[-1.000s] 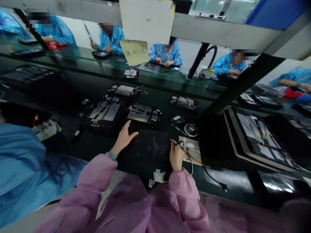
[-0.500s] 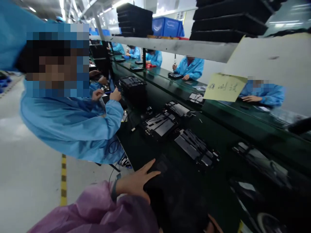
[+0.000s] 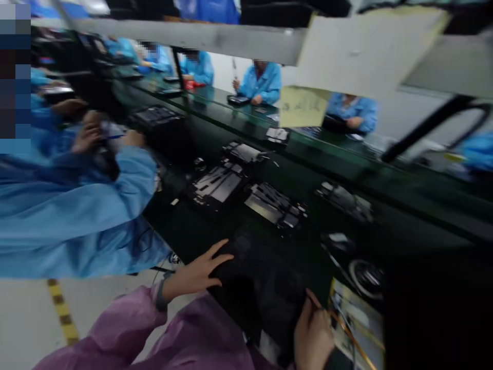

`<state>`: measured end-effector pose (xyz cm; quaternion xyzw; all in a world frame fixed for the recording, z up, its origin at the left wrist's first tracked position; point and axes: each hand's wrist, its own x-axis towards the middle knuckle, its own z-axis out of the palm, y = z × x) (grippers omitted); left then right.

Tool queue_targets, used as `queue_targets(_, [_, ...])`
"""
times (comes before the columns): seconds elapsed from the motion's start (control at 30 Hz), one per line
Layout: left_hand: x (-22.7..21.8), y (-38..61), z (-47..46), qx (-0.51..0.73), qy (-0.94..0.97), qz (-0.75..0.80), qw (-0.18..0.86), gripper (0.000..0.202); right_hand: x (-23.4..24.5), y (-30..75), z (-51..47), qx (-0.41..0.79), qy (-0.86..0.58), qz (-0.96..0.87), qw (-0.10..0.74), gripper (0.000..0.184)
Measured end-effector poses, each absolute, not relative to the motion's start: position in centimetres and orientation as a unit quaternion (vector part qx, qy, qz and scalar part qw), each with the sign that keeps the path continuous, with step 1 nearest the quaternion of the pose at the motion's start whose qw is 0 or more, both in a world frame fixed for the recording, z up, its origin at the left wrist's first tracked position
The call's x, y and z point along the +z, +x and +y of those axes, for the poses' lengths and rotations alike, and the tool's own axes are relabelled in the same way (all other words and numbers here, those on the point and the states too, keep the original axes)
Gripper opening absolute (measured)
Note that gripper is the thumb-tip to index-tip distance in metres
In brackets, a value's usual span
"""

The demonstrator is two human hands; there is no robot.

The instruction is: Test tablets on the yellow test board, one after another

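The left hand (image 3: 188,277) spreads its fingers wide at the near-left edge of a dark, flat panel (image 3: 265,282), which lies on the green counter (image 3: 173,223) between both hands. The right hand (image 3: 315,334) bends its fingers at the panel's right edge; their grip cannot be told. Beyond the fingers lies an opened device (image 3: 273,206); just right, a yellow-edged board (image 3: 364,316).

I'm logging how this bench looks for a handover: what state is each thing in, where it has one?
Dark panel: lying flat
Left hand: open, fingers spread
Right hand: fingers curled, grip unclear
Device nearest the panel: opened, inner parts exposed
Device left of it: likewise opened
White cable: coiled
Yellow note: hanging, writing blurred
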<state>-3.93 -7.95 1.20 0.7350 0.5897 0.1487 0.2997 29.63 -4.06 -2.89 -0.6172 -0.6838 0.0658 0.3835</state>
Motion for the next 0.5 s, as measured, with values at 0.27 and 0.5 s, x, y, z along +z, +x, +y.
queue_targets(0.27, [7.6, 2.5, -3.9, 0.169, 0.86, 0.453, 0.166, 0.047, 0.5, 29.1, -5.3, 0.198, -0.67, -0.558, 0.448, 0.04])
queue_targets(0.5, [6.0, 18.1, 0.7, 0.123, 0.94, 0.268, 0.174, 0.014, 1.7, 32.2, -7.2, 0.316, -0.684, -0.433, 0.494, 0.033])
